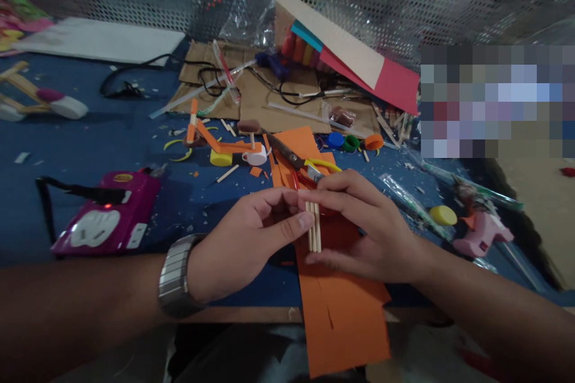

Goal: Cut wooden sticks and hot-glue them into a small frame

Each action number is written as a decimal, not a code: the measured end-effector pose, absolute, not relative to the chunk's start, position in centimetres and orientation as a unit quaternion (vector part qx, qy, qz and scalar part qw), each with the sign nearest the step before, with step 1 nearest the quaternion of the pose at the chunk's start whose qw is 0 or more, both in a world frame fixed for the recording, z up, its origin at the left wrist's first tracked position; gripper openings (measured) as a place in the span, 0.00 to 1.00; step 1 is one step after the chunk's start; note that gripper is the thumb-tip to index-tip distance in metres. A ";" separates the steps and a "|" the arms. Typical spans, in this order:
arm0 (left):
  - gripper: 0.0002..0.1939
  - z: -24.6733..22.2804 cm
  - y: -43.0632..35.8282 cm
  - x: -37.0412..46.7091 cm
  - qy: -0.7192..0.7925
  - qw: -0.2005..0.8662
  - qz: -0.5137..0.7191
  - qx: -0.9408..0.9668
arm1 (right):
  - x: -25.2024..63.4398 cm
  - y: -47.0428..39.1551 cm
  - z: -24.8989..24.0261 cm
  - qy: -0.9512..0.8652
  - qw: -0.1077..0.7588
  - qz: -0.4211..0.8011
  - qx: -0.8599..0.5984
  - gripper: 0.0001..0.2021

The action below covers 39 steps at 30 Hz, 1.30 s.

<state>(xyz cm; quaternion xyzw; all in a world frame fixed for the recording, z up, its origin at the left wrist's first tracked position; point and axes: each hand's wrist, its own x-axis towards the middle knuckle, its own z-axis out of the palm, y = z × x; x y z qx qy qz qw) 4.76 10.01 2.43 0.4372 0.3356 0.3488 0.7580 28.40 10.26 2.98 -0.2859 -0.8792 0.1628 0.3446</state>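
Note:
Between my two hands are a few short pale wooden sticks (pixel 315 230), lined up side by side and upright. My left hand (pixel 242 239) pinches their left side, with the thumb laid across them. Fingers of my right hand (pixel 372 227) close on them at the top and bottom ends. Orange paper (pixel 345 323) lies under my hands and hangs over the table's front edge. Just beyond my fingers rest scissors (pixel 294 158) with a yellow and red handle, partly hidden by my right hand. A small orange paper model (pixel 224 145) with bottle-cap wheels stands behind my left hand.
A purple power box (pixel 108 215) with a black cable sits at left. Cardboard (pixel 251 99) at the back carries a blue glue gun (pixel 274 64), glue sticks and coloured paper sheets (pixel 395 87). A pink glue gun (pixel 480 230) and yellow cap (pixel 443 215) lie at right. Scraps are scattered about.

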 end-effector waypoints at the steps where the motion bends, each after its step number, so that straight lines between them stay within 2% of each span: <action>1: 0.13 2.4 10.0 4.7 0.336 0.757 0.349 0.438 | 28.4 10.3 3.0 -0.879 0.343 0.164 -0.287 0.36; 13: 0.18 3.0 10.2 4.8 0.357 0.754 0.323 0.447 | 28.4 10.2 2.9 -0.879 0.341 0.169 -0.288 0.37; 32: 0.17 3.3 10.4 4.8 0.378 0.758 0.287 0.447 | 28.2 10.1 2.7 -0.884 0.340 0.162 -0.279 0.34; 39: 0.19 3.1 10.2 4.8 0.383 0.750 0.288 0.456 | 28.3 10.1 2.9 -0.884 0.327 0.180 -0.281 0.40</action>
